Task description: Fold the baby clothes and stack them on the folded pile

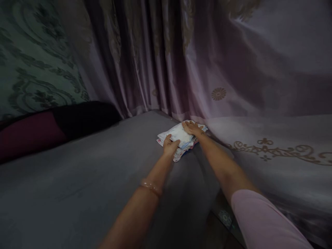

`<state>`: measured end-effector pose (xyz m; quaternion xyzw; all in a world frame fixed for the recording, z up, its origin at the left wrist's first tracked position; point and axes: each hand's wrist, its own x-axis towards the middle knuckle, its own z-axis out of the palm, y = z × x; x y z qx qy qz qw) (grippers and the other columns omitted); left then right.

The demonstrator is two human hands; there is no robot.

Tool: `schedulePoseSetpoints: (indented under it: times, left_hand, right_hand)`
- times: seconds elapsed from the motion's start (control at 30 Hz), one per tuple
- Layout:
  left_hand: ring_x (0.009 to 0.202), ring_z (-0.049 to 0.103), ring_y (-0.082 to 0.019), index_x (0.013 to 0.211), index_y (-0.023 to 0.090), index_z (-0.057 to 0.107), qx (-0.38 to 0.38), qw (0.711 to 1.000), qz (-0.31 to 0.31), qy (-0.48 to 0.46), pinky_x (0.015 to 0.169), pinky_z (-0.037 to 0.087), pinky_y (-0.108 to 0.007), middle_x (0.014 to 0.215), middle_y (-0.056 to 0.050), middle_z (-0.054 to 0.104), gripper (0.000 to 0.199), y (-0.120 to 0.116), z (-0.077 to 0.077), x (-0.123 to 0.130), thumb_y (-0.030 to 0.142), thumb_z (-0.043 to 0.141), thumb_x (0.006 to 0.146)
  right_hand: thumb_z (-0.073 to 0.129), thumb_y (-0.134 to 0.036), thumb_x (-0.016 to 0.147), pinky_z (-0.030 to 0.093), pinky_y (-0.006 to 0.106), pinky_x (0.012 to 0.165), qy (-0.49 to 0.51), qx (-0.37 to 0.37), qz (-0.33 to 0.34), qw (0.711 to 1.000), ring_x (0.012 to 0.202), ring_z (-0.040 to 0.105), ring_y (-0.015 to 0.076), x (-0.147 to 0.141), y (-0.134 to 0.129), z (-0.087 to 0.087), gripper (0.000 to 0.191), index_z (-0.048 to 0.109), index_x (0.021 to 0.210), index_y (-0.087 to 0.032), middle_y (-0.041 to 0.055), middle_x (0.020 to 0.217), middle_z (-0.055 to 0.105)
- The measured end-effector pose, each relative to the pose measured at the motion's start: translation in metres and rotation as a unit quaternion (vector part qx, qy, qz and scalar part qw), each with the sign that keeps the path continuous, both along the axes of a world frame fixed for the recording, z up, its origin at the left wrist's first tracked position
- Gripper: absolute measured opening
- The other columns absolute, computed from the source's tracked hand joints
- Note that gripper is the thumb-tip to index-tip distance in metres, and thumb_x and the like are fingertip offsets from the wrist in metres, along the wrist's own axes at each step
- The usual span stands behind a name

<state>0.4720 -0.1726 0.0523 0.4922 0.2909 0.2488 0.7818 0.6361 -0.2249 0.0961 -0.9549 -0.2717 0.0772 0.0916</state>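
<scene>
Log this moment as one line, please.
left grip: at near side of folded fabric pile | right grip: spread on its top | pile: on grey surface beside curtain

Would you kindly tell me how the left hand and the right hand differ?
The left hand rests at the white cloth's near edge; the right hand lies farther back, across its top. The left arm wears a bracelet; the right arm shows none. Both touch the cloth.

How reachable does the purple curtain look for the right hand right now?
Likely yes: the right hand lies on the stack of folded cloths, close to the purple curtain's hem, and nothing visible blocks the way between. It would probably just need to lift off.
</scene>
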Motion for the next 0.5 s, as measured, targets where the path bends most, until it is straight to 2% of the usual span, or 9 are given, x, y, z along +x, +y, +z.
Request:
schedulePoseSetpoints:
  times: [0.2,0.3,0.4,0.5]
  left_hand:
    - [0.089,0.066,-0.016,0.134,0.016,0.041,-0.072,0.997,0.018,-0.014,0.076,0.055,-0.025,0.11,-0.009,0.063,0.068,-0.005,0.014,0.0,0.0,0.065,0.073]
    - [0.081,0.066,-0.013,0.133,0.017,0.041,-0.095,0.995,0.004,-0.023,0.076,0.055,-0.026,0.1,-0.006,0.063,0.065,0.001,0.019,-0.016,0.0,0.064,0.074]
    - [0.076,0.065,-0.013,0.123,0.013,0.049,-0.046,0.999,-0.001,-0.019,0.077,0.055,-0.028,0.089,-0.006,0.063,0.052,0.021,0.014,-0.057,0.003,0.066,0.074]
    - [0.077,0.065,-0.014,0.109,0.014,0.056,0.07,0.997,0.023,0.023,0.076,0.054,-0.029,0.089,-0.007,0.063,0.034,0.054,0.0,-0.118,0.013,0.066,0.076]
  right_hand:
    - [0.008,-0.062,0.093,0.01,0.068,0.106,0.0,-0.016,-0.01,1.0,0.14,0.016,0.0409,0.006,0.003,-0.005,0.068,0.031,0.149,-0.031,0.0053,0.157,0.022]
    - [0.011,-0.061,0.094,0.013,0.069,0.104,-0.014,-0.022,-0.011,1.0,0.139,0.02,0.0417,0.001,0.002,-0.001,0.066,0.034,0.147,-0.029,0.0079,0.155,0.026]
    - [0.017,-0.059,0.095,0.018,0.067,0.103,-0.083,-0.014,-0.019,0.996,0.134,0.031,0.0406,-0.012,0.002,0.004,0.066,0.041,0.143,-0.02,0.0173,0.147,0.038]
    - [0.02,-0.049,0.098,0.02,0.061,0.106,-0.18,0.028,0.022,0.983,0.135,0.031,0.0363,-0.034,0.003,0.007,0.06,0.043,0.141,-0.014,0.0202,0.145,0.04]
